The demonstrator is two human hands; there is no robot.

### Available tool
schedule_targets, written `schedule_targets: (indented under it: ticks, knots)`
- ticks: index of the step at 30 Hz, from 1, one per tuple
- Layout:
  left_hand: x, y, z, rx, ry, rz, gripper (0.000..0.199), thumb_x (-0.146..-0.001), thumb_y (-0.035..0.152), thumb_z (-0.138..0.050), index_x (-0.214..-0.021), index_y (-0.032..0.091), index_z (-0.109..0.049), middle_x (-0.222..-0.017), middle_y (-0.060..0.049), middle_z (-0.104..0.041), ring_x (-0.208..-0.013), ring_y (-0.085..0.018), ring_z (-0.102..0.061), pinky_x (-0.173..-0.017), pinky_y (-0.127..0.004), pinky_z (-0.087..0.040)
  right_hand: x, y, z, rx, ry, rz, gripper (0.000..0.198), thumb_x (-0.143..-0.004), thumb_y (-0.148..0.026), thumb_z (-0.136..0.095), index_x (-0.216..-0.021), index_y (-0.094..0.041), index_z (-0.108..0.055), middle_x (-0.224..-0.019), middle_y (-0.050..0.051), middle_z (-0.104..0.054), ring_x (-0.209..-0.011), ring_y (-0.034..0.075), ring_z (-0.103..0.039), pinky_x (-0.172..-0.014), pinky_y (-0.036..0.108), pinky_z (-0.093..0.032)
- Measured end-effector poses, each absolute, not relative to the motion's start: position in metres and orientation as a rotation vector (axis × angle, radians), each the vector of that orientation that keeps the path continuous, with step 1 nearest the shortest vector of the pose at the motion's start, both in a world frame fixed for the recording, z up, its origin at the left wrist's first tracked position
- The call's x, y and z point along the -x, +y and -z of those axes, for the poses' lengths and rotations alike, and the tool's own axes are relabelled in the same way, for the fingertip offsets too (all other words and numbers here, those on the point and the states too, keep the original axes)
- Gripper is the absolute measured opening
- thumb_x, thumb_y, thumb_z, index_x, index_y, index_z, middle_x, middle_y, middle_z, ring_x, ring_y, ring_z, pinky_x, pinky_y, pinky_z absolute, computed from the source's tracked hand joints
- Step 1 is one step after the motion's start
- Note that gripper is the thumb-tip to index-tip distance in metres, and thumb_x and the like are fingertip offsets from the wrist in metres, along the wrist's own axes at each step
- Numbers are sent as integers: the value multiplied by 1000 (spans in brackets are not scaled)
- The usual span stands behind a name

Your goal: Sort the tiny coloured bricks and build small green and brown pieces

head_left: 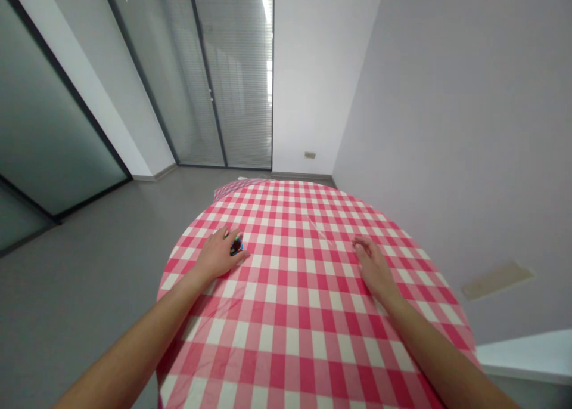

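Over the left part of the checked tablecloth (277,290), my left hand (218,255) is curved round a small dark object with blue and green patches (236,247). My thumb and fingers cover much of it, so its kind cannot be made out. On the right side of the table, my right hand (372,263) rests near the cloth with its fingers curled in towards the thumb. Nothing shows in it.
The round table's cloth is red and white. A folded checked cloth (235,187) hangs at the far left edge. Glass partitions (236,99) stand beyond, a wall (456,129) rises on the right, and a white ledge (527,355) is at the lower right.
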State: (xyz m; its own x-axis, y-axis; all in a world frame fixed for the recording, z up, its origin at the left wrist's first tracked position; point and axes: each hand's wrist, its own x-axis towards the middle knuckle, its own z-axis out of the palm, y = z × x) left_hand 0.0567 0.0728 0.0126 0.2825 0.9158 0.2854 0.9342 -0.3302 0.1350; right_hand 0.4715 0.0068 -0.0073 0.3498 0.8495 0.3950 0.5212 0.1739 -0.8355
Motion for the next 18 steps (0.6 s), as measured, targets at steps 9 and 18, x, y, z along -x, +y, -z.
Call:
schedule_targets:
  ticks: [9,18]
  knots:
    - [-113,6,-26,2820,-1459,509,68,-92,57,-52,-152,29,-36,-160,-15,-28,-147,-38,-25,-117,-60,-24,-472,-42,-10,1655,-1937,-38,62,-92,-58,-45,-145,-26,-48,-153,14,-44,-143,37,-34,-113,65,-29]
    - [-135,-29,-17,2986,-1515,167,73,-90,71,-46,-153,37,-32,-164,-10,-16,-151,-38,-11,-119,-62,-16,-462,-74,5,1764,-2314,18,56,-99,-54,-39,-150,-32,-42,-160,7,-33,-149,37,-21,-116,66,-19]
